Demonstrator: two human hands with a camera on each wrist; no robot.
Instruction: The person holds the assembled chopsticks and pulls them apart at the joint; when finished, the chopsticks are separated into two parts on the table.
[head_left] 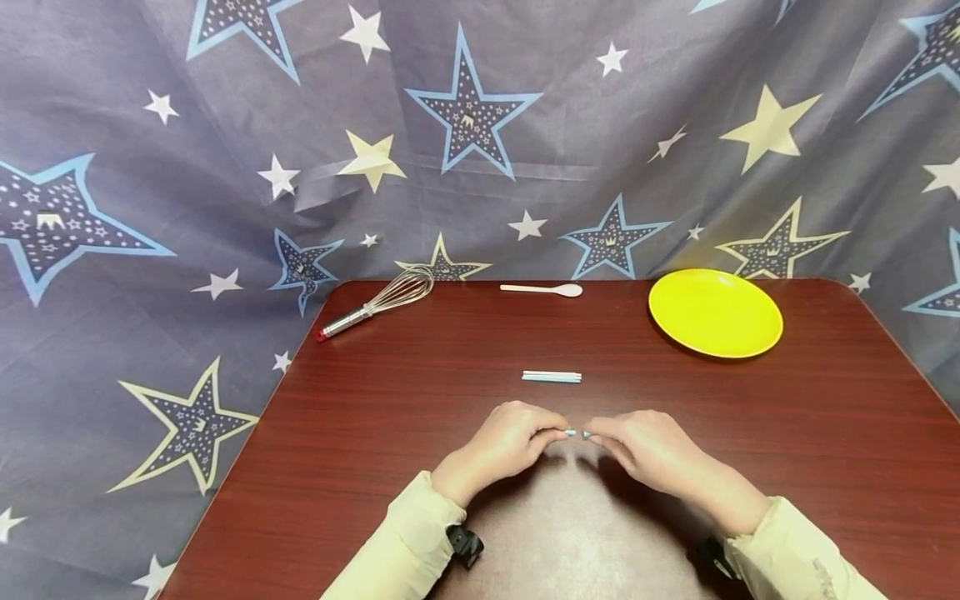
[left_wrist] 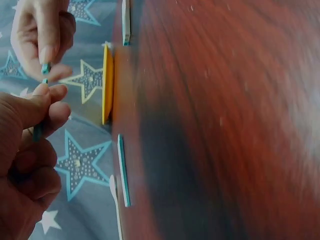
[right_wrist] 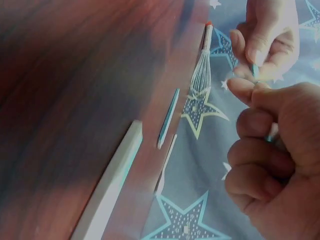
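Above the table's middle, my left hand (head_left: 513, 433) pinches a small teal stick piece (head_left: 570, 432) between thumb and fingers. Facing it, my right hand (head_left: 648, 446) pinches another teal stick piece (head_left: 587, 434). The two tips point at each other with a narrow gap between them; the fingers cover most of both pieces. In the left wrist view, teal (left_wrist: 37, 132) also shows below the left fingers. Just beyond the hands lie white and light-blue sticks (head_left: 551, 377), side by side on the table.
A whisk (head_left: 382, 300) lies at the far left and a white spoon (head_left: 543, 289) along the back edge. At the back right is a yellow plate (head_left: 712, 317). The right wrist view shows a pale, teal-sided bar (right_wrist: 107, 185) close by. Star-patterned cloth (head_left: 480, 200) hangs behind.
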